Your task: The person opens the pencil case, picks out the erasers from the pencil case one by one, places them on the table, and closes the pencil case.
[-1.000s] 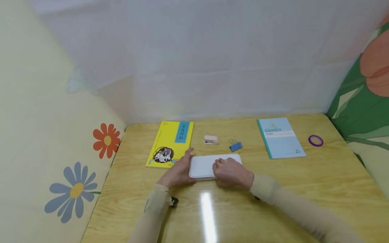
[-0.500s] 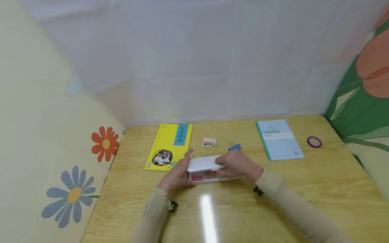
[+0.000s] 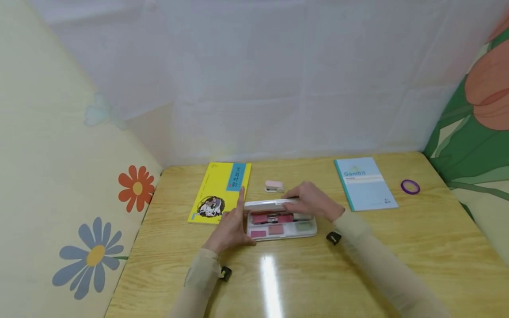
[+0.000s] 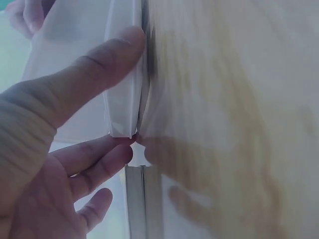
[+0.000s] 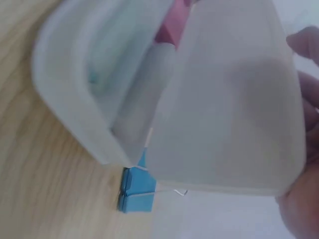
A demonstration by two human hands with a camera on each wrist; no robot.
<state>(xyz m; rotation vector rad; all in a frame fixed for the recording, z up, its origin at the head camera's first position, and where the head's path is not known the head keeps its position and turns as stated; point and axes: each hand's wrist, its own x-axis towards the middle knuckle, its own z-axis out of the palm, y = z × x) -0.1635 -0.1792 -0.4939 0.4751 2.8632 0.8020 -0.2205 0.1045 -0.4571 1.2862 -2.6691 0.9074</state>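
Observation:
A white pencil case (image 3: 291, 231) lies on the table with its lid (image 3: 266, 205) raised toward the back. Inside, the head view shows a magenta block (image 3: 258, 233), a pink block (image 3: 275, 229), a greenish block (image 3: 304, 226) and dark red pen-like items (image 3: 260, 218), too small to name. My left hand (image 3: 228, 229) grips the case's left end, thumb on its front side in the left wrist view. With thumb and fingers, my right hand (image 3: 312, 201) holds the lid's edge, its translucent panel (image 5: 229, 129) filling much of the right wrist view.
On the left lies a yellow book (image 3: 220, 190). Behind the case sits a pink stapler (image 3: 274, 186), and a blue binder clip (image 5: 139, 191) is near its right end. A light blue notebook (image 3: 367, 185) and a purple ring (image 3: 410, 187) lie farther right.
The pencil case's lid has gone from closed to tilted up and back, baring the contents. My right hand has risen and moved backward with it, while my left hand stays at the left end.

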